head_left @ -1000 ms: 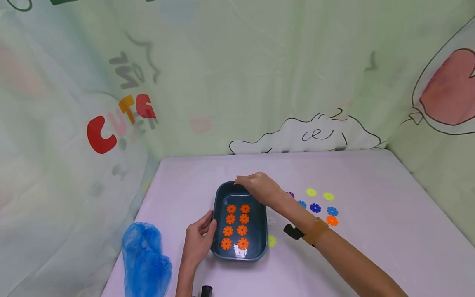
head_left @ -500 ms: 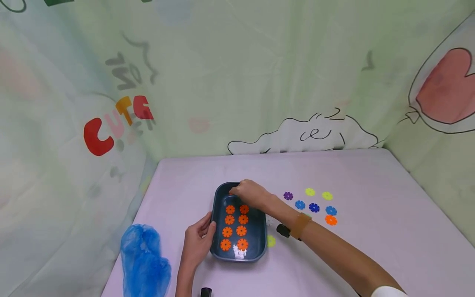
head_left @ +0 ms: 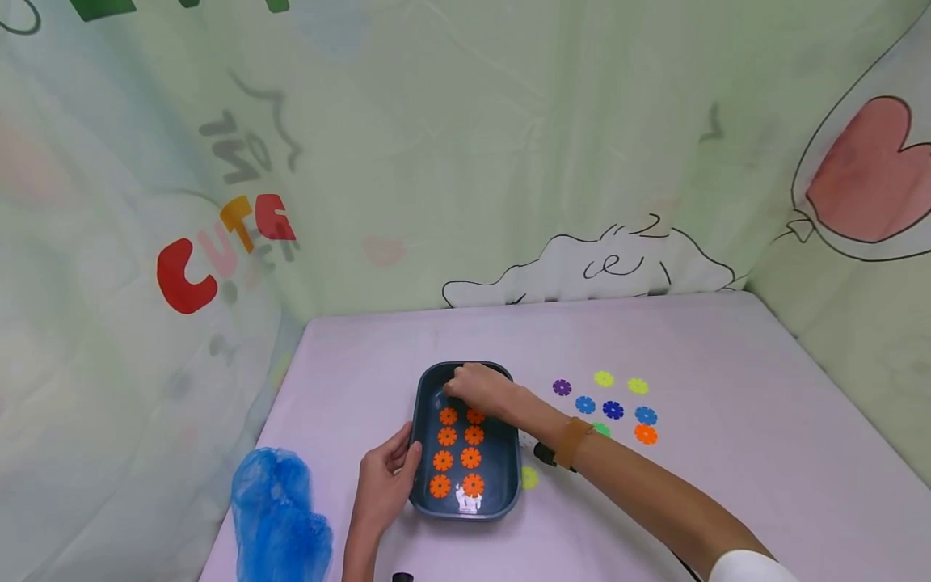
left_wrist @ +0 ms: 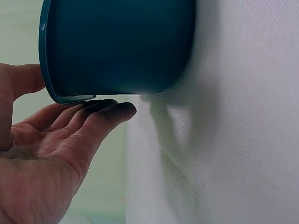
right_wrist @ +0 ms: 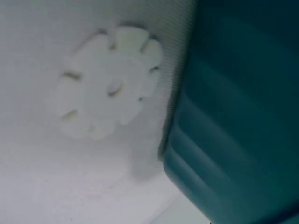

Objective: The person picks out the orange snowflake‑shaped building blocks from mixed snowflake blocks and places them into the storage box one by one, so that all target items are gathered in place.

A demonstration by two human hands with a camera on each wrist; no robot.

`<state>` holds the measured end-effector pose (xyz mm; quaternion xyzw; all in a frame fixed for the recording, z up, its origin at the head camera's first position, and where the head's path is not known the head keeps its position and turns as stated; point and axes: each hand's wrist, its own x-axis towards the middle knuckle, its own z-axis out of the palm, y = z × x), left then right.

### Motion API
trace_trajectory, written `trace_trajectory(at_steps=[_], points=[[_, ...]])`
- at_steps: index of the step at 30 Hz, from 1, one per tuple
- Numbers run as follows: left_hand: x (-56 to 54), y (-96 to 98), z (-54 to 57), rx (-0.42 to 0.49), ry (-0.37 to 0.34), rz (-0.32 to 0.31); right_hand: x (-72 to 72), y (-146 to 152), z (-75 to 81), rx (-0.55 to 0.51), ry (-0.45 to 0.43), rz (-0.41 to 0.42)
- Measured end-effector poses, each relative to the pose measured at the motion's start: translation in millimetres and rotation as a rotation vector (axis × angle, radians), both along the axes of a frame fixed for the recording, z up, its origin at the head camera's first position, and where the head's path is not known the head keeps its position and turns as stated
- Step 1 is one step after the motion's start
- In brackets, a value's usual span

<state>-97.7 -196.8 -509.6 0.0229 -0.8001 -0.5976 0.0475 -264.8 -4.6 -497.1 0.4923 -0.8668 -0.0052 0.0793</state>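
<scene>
A dark blue tray (head_left: 465,517) rests on the table, its rim gripped at the left side by my left hand (head_left: 381,483). In the left wrist view the thumb (left_wrist: 28,79) lies against the rim and the fingers (left_wrist: 100,120) lie along the outer wall. Inside the tray, orange notched discs (head_left: 471,457) lie flat in two columns. My right hand (head_left: 480,388) reaches into the far part of the tray with curled fingers, its fingertips low over the base beyond the discs. The orange disc it pinches is hidden under the hand now; its edge shows in an earlier frame.
Right of the tray lie loose discs: purple (head_left: 562,388), dark blue (head_left: 613,410), orange (head_left: 646,434) and several others. A white disc (right_wrist: 110,84) lies close beside the tray's outer wall. A blue plastic bag (head_left: 280,517) sits at the table's left edge.
My right hand has moved from over the tray's far rim down and nearer into the tray. The left hand keeps its grip on the side. The head view has shifted slightly.
</scene>
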Motion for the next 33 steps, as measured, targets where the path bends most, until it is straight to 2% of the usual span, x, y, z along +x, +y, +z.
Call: trace_trajectory(at_steps=[21,33], points=[[-1.2,-0.8,-1.7,0.013,0.012,-0.002,-1.2,-9.3,-1.0,0.093,-0.016,0.049],[-2.3,-0.6,-2.1,-0.019,0.015,0.012,-4.0,-7.7,5.0,0.08,-0.018,0.075]])
